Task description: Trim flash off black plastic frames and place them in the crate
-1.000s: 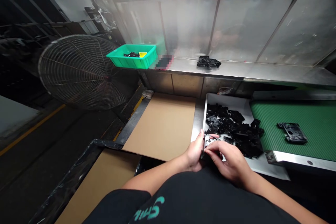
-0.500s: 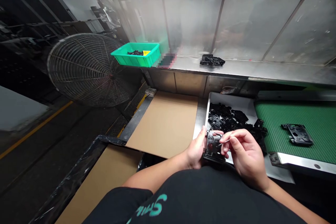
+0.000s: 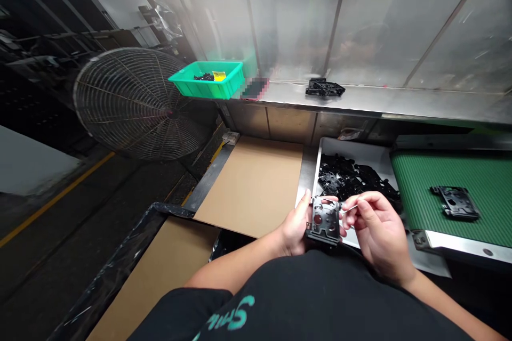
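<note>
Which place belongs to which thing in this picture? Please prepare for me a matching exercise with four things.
Things:
1. Held black part
2. Green bin
3. Pale tray
4. Large fan

Places:
A. On the metal shelf
B. Just left of the green belt
C. Left of the metal shelf
D. In the left hand

Pairs: 1-D, 2-A, 3-B, 4-C

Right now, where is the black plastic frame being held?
In the head view, the black plastic frame is below and right of centre, in the left hand, just left of the right hand, by the pale tray.
</note>
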`<state>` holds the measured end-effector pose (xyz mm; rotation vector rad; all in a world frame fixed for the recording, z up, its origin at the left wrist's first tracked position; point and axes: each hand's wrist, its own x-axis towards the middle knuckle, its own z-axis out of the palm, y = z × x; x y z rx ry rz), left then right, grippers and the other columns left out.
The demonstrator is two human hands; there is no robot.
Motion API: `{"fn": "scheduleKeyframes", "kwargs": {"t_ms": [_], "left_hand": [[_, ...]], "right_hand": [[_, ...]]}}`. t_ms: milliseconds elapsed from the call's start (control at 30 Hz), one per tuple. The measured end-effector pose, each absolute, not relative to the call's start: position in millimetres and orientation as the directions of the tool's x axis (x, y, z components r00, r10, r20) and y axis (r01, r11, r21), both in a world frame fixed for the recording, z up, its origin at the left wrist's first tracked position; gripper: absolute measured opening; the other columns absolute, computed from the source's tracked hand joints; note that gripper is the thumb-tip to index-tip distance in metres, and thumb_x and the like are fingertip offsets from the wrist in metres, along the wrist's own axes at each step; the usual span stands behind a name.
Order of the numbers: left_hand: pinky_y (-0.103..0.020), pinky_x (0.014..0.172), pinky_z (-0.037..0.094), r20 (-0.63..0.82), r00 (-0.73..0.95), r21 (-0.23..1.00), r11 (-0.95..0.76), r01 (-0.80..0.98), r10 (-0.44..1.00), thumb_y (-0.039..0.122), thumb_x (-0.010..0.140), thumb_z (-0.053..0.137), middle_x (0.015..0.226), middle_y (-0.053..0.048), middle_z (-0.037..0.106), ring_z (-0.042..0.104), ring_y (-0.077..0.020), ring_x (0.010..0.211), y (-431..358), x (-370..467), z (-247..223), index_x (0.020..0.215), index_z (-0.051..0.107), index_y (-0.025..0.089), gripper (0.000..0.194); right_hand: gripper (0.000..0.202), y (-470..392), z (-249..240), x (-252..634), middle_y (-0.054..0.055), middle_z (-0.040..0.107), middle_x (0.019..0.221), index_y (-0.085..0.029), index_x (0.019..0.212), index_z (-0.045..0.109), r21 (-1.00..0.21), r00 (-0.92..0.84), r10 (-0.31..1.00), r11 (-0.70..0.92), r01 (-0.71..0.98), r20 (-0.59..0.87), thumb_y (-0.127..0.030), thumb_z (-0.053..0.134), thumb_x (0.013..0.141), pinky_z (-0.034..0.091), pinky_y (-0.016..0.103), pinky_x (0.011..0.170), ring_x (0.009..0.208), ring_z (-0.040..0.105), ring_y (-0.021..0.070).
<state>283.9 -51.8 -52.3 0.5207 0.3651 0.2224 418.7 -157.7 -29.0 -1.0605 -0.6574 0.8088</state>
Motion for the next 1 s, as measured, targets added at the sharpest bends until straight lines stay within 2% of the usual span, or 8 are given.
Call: {"fn": "scheduleKeyframes", "kwargs": {"t_ms": [200,333,433,500,633,833,900,1000], "left_hand": [[-0.038,0.079,0.061,-0.538,0.598,0.805,0.573,0.154,0.594,0.049,0.102,0.054,0.096,-0.009,0.076,0.077,-0.024,0.086,9,269,-105,0.146,0.055,0.02,0.052],[-0.04,0.089,0.062,-0.576,0.311,0.808,0.47,0.354,0.756,0.041,0.102,0.064,0.124,-0.011,0.071,0.073,-0.0212,0.101,60,246,-156,0.143,0.056,0.017,0.048],[-0.051,0.104,0.058,-0.524,0.156,0.767,0.384,0.515,0.838,0.041,0.101,0.067,0.141,-0.012,0.063,0.066,-0.0266,0.122,83,227,-178,0.137,0.062,0.018,0.043],[-0.06,0.116,0.047,-0.446,0.103,0.746,0.306,0.591,0.889,0.039,0.099,0.07,0.153,-0.013,0.054,0.054,-0.033,0.14,91,221,-182,0.141,0.06,0.02,0.048],[-0.062,0.131,0.019,-0.24,0.216,0.787,0.06,0.614,0.946,0.021,0.093,0.066,0.17,-0.019,0.03,0.016,-0.04,0.163,91,240,-176,0.151,0.049,0.016,0.06],[-0.043,0.125,0.039,-0.084,0.721,0.898,-0.261,0.353,0.688,0.022,0.096,0.059,0.149,-0.012,0.06,0.054,-0.027,0.14,35,357,-177,0.146,0.059,0.023,0.05],[-0.041,0.126,0.038,-0.125,0.772,0.893,-0.269,0.361,0.623,0.02,0.09,0.068,0.152,-0.012,0.057,0.052,-0.0276,0.143,14,396,-185,0.142,0.063,0.023,0.052],[-0.054,0.132,0.026,-0.268,0.72,0.837,-0.216,0.503,0.64,0.015,0.078,0.081,0.168,-0.02,0.037,0.034,-0.0399,0.156,-5,432,-197,0.145,0.06,0.015,0.069]], "right_hand": [[0.012,-167,-37,446,0.003,0.073,0.092,-0.024,0.096,0.063,-0.954,0.721,0.686,0.274,-0.124,0.103,-0.034,0.069,0.102,0.058,0.03,0.061,0.065,0.064,0.0143],[0.014,-178,-48,464,0.004,0.075,0.093,-0.023,0.097,0.065,-0.954,0.787,0.612,0.273,-0.12,0.077,-0.035,0.074,0.099,0.057,0.029,0.06,0.066,0.063,0.0141],[0.014,-185,-56,470,0.004,0.075,0.093,-0.023,0.096,0.066,-0.961,0.797,0.6,0.255,-0.108,0.07,-0.035,0.074,0.099,0.055,0.029,0.058,0.064,0.062,0.0138],[0.013,-187,-61,470,0.004,0.074,0.092,-0.024,0.095,0.066,-0.965,0.797,0.6,0.244,-0.099,0.07,-0.035,0.072,0.1,0.053,0.029,0.056,0.063,0.06,0.0142],[0.013,-190,-67,468,0.005,0.074,0.093,-0.025,0.096,0.066,-0.973,0.791,0.608,0.213,-0.087,0.062,-0.036,0.069,0.102,0.053,0.031,0.055,0.063,0.059,0.015],[0.014,-191,-69,464,0.005,0.074,0.094,-0.024,0.097,0.066,-0.978,0.789,0.611,0.194,-0.071,0.065,-0.037,0.069,0.102,0.054,0.031,0.057,0.062,0.058,0.014],[0.016,-192,-70,462,0.004,0.075,0.095,-0.023,0.099,0.065,-0.977,0.79,0.611,0.195,-0.087,0.052,-0.038,0.07,0.102,0.053,0.029,0.058,0.063,0.057,0.0133],[0.018,-195,-76,461,0.005,0.075,0.096,-0.023,0.1,0.066,-0.978,0.78,0.625,0.182,-0.098,0.038,-0.04,0.07,0.101,0.052,0.029,0.058,0.063,0.057,0.0133]]}}
